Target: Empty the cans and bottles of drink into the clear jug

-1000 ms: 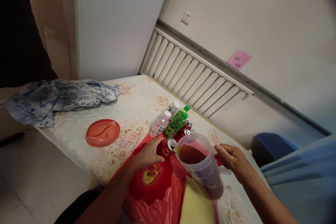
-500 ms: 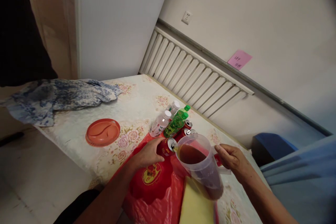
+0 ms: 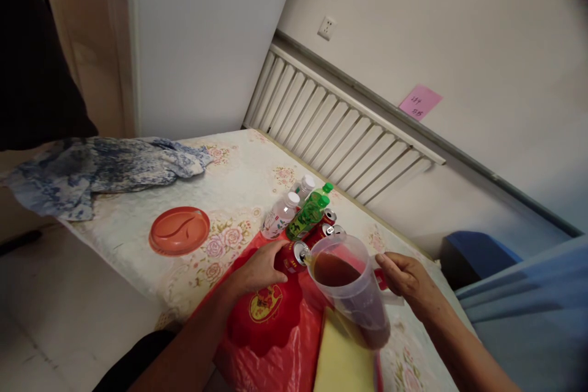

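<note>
My left hand (image 3: 260, 271) is wrapped round a red drink can (image 3: 293, 256), tipped on its side with its mouth at the rim of a clear plastic jug (image 3: 353, 289). Brown liquid fills much of the jug. My right hand (image 3: 405, 277) grips the jug's handle on its right side. The jug stands on a yellow pad (image 3: 342, 358) next to a red plastic bag (image 3: 271, 334) on the floral tablecloth (image 3: 239, 184).
Behind the can stand two clear bottles (image 3: 281, 215), a green bottle (image 3: 309, 215) and two more red cans (image 3: 327, 226). An orange divided plate (image 3: 179, 231) lies to the left. A blue patterned cloth (image 3: 101, 168) is at the far left. A radiator (image 3: 340, 131) runs along the wall.
</note>
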The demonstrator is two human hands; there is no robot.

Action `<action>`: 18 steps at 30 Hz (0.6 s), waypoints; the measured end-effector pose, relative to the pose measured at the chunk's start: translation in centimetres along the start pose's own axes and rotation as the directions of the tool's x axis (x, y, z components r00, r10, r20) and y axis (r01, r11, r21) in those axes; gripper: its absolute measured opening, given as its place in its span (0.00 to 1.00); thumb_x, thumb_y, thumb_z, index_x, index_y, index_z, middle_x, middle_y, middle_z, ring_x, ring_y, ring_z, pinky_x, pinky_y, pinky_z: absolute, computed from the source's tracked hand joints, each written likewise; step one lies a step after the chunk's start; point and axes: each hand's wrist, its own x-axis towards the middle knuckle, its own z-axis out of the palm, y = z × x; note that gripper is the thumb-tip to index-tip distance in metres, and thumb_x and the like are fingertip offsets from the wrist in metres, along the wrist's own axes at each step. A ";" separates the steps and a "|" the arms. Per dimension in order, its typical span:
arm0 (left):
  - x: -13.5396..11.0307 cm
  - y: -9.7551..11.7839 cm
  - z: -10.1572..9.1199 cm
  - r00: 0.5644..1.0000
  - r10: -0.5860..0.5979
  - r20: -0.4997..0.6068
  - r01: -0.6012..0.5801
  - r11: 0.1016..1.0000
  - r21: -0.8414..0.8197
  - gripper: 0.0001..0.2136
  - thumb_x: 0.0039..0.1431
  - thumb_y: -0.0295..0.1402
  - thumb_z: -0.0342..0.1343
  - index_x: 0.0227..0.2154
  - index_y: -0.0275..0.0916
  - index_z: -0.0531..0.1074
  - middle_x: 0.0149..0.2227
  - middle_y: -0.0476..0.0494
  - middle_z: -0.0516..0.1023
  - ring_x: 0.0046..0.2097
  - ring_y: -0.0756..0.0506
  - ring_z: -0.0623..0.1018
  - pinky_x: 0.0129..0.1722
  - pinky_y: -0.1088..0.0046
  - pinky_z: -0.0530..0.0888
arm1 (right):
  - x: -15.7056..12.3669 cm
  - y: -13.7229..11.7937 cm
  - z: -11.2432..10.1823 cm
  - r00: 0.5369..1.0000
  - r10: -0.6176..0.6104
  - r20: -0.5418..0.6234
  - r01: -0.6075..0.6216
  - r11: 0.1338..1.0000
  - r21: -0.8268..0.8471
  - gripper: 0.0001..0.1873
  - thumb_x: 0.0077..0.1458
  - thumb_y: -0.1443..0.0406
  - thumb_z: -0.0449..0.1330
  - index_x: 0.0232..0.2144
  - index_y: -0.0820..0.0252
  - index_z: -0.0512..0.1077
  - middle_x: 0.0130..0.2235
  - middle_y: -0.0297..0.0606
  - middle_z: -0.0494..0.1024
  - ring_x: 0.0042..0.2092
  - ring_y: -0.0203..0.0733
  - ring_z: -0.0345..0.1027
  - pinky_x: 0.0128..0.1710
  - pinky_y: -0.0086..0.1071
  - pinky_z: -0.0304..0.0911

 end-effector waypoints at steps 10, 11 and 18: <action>0.1 -0.4 0.1 1.000 -0.007 -0.019 0.007 1.000 -0.020 0.34 0.38 0.23 0.60 0.54 0.42 0.69 0.56 0.45 0.75 0.56 0.38 0.73 0.58 0.63 0.69 | -0.3 1.8 0.6 0.996 0.046 -0.078 -0.030 0.980 0.195 0.30 0.52 0.40 0.55 0.14 0.54 0.57 0.15 0.26 0.55 0.20 0.33 0.47 0.22 0.31 0.44; 0.1 -0.4 0.1 1.000 -0.010 -0.027 0.009 1.000 -0.025 0.34 0.38 0.23 0.60 0.55 0.42 0.68 0.57 0.45 0.75 0.56 0.38 0.73 0.58 0.63 0.68 | -0.4 2.2 0.7 0.994 0.059 -0.087 -0.034 0.964 0.263 0.30 0.51 0.40 0.55 0.14 0.55 0.57 0.15 0.26 0.54 0.20 0.33 0.45 0.22 0.31 0.43; 0.1 -0.1 -0.4 0.996 -0.037 -0.077 0.034 0.999 -0.035 0.34 0.39 0.22 0.61 0.55 0.38 0.68 0.56 0.41 0.75 0.56 0.38 0.74 0.57 0.63 0.69 | -0.6 4.7 2.3 0.970 0.136 -0.203 0.046 0.714 0.699 0.31 0.54 0.44 0.58 0.12 0.55 0.55 0.14 0.24 0.51 0.19 0.30 0.41 0.20 0.30 0.41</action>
